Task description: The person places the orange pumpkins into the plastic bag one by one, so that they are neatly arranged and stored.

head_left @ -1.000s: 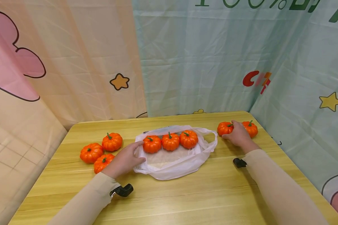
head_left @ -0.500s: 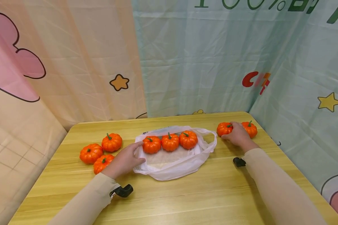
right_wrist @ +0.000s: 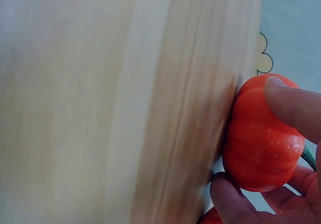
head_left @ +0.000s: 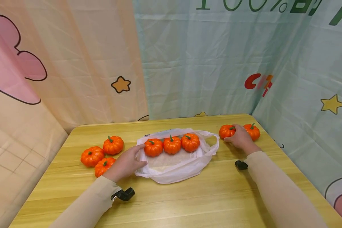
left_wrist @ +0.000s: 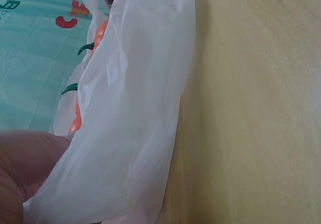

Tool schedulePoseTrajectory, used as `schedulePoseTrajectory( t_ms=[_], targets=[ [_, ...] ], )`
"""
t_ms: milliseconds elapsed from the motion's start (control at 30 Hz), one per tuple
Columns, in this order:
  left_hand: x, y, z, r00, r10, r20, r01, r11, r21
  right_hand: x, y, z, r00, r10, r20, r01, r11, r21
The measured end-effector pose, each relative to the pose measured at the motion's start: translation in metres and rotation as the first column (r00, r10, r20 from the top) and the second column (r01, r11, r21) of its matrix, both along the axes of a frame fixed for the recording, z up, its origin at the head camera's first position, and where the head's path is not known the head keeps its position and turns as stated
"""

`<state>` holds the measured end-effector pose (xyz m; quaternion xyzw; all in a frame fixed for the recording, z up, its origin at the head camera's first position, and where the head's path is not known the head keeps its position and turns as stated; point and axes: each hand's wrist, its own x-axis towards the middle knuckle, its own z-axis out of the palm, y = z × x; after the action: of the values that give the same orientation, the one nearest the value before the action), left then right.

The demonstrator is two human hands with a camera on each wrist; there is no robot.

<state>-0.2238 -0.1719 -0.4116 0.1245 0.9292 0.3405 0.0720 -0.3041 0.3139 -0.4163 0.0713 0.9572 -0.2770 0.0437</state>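
Note:
A white plastic bag (head_left: 185, 173) lies on the table with its mouth spread, and three small orange pumpkins (head_left: 172, 144) with green stems sit in a row inside. My left hand (head_left: 126, 162) holds the bag's left rim, fingertips right at the nearest pumpkin. In the left wrist view, the plastic (left_wrist: 133, 98) partly covers that hand. To the right of the bag, my right hand (head_left: 240, 138) grips another pumpkin (right_wrist: 263, 138), thumb on one side and fingers on the other. One more pumpkin (head_left: 252, 131) sits just beyond this hand.
Three pumpkins (head_left: 92, 156) are grouped on the left of the wooden table (head_left: 171, 205), one partly behind my left hand. The bag's handle loop (head_left: 213, 139) points right, toward the gripped pumpkin. Printed curtains (head_left: 199, 63) hang behind the table and along its sides.
The view has shifted very slightly. Both hands, the bag and the pumpkins keep their places.

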Motion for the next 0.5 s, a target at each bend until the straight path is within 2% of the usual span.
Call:
schedulePoseTrajectory(
  t_ms=[500],
  targets=[
    [-0.0010,-0.0003,-0.0020,1.000,0.001,-0.004,-0.001,1.000,-0.008,-0.0001,0.0008,-0.0032,1.000,0.005,-0.022,-0.005,1.000,0.013]
  ],
)
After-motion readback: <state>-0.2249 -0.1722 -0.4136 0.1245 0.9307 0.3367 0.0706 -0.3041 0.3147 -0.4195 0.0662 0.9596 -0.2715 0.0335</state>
